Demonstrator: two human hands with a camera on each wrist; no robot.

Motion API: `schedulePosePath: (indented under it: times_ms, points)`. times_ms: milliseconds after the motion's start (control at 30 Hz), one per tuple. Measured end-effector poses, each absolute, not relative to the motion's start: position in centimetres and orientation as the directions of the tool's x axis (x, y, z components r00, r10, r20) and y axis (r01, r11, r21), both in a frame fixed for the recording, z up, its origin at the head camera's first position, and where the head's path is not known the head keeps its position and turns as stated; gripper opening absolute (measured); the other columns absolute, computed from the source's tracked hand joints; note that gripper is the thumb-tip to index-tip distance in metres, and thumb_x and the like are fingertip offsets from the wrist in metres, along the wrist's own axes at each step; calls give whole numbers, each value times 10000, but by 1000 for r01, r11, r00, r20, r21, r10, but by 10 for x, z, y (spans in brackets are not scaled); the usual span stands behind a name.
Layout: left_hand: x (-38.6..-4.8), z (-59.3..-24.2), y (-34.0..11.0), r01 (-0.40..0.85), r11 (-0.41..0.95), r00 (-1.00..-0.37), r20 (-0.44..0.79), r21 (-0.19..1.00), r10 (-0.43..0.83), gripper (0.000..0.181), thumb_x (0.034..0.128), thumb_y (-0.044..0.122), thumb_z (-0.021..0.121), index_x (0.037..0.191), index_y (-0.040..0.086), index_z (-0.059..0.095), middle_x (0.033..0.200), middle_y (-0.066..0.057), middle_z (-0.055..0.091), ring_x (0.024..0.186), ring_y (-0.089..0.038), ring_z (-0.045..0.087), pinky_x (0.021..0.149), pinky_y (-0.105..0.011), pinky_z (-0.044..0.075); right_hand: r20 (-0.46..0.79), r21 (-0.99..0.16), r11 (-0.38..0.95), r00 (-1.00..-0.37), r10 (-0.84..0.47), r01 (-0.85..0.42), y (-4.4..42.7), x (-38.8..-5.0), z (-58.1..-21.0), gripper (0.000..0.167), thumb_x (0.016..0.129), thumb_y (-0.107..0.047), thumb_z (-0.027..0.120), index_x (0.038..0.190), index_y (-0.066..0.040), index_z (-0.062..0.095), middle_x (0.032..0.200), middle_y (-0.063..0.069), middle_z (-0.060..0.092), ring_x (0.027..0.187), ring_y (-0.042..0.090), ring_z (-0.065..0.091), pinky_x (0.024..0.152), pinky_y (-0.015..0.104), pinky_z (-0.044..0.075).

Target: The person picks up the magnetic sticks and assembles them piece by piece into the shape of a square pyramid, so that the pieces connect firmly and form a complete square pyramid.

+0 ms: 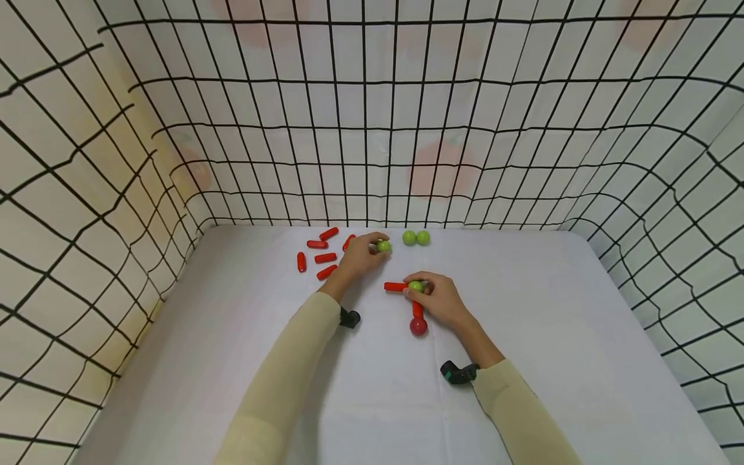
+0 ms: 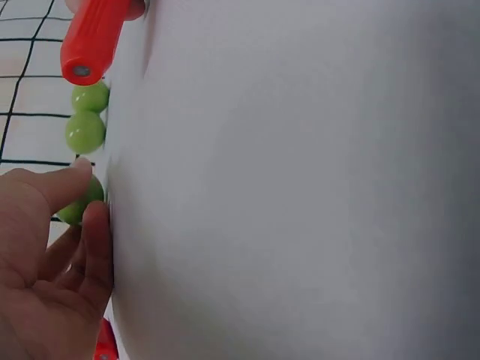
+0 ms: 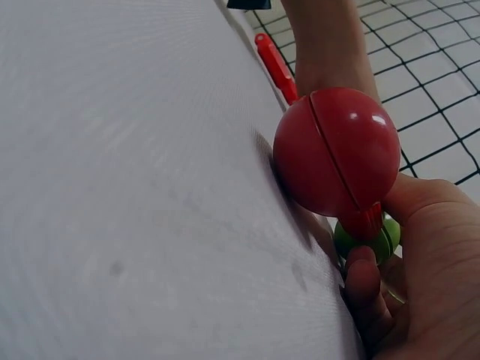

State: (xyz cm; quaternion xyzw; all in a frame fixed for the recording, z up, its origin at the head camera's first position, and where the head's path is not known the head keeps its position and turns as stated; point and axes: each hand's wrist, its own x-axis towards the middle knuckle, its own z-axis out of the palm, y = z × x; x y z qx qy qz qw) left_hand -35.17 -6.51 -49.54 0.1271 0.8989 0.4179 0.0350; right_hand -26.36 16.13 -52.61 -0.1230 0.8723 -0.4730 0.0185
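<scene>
My left hand (image 1: 361, 254) curls its thumb and fingers around a green ball (image 1: 384, 246) near the table's back edge. Nearer to me, my right hand (image 1: 440, 298) pinches another green ball (image 1: 415, 286). Two red rods meet that ball: one red rod (image 1: 395, 287) points left, and a second red rod (image 1: 418, 310) runs toward me and ends in a dark red ball (image 1: 418, 326). In the right wrist view the dark red ball (image 3: 337, 150) has a groove around it and partly covers the green ball (image 3: 386, 240).
Several loose red rods (image 1: 325, 258) lie left of my left hand. Two green balls (image 1: 416, 237) sit side by side at the back. A black wire grid (image 1: 372, 129) rises behind the white table (image 1: 552, 310) and along both sides.
</scene>
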Motion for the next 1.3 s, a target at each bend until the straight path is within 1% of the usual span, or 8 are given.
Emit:
schedulePosePath:
  times_ms: [100,233,400,500,633,767,1067,1300]
  points:
    - [-348,-497,-69,200,592,-966,58,781,251,390,963,226,739,1340,170,659,1263,-51,688,1116,-262,670,951,-389,585,78,-828,526,-970,-230,-192,162,-264,-527,232,933,-279,772,1159,-234,751,764,39,574,649,208,510,529,232,406]
    - [-341,-498,-74,213,579,-964,71,787,258,359,958,269,748,1299,195,666,1184,-32,713,1097,-228,687,907,-351,599,79,-825,533,-972,-222,-189,162,-264,-528,239,929,-288,775,1160,-233,750,794,44,593,658,210,521,533,233,416]
    - [-327,-496,-84,233,553,-956,83,800,282,363,940,321,769,1276,221,674,1175,-26,715,1105,-225,670,909,-351,602,78,-825,533,-972,-220,-187,163,-265,-528,260,932,-299,771,1182,-233,740,837,44,606,675,206,522,539,234,415]
    - [-317,-494,-91,234,521,-953,87,821,291,369,934,320,777,1273,215,679,1215,-4,706,1122,-218,670,928,-355,600,76,-825,534,-974,-214,-182,163,-266,-528,266,933,-307,768,1187,-234,733,812,44,597,666,204,520,534,230,411]
    - [-305,-493,-100,227,483,-954,93,846,285,361,919,318,794,1245,210,683,1229,30,698,1119,-193,688,938,-350,602,75,-835,523,-978,-196,-169,163,-267,-525,279,933,-303,768,1197,-224,722,713,59,562,588,208,535,510,237,433]
    - [-294,-494,-107,235,441,-950,110,866,291,403,905,288,813,1266,163,686,1232,6,704,1109,-200,704,947,-365,602,76,-847,506,-979,-188,-163,163,-266,-524,298,933,-289,770,1212,-203,713,671,57,541,531,204,532,490,245,438]
    - [-278,-501,-116,243,472,-930,65,848,363,382,884,283,834,1243,205,729,1103,32,739,1018,-141,685,954,-297,590,78,-846,507,-979,-188,-165,163,-265,-524,314,929,-286,776,1216,-182,705,669,44,536,549,196,511,485,238,421]
    - [-278,-507,-115,250,468,-930,76,847,359,352,887,237,832,1221,180,737,1069,36,741,974,-129,684,929,-284,591,68,-841,520,-983,-170,-148,163,-263,-523,311,926,-297,776,1209,-183,711,682,41,522,597,204,491,496,229,388]
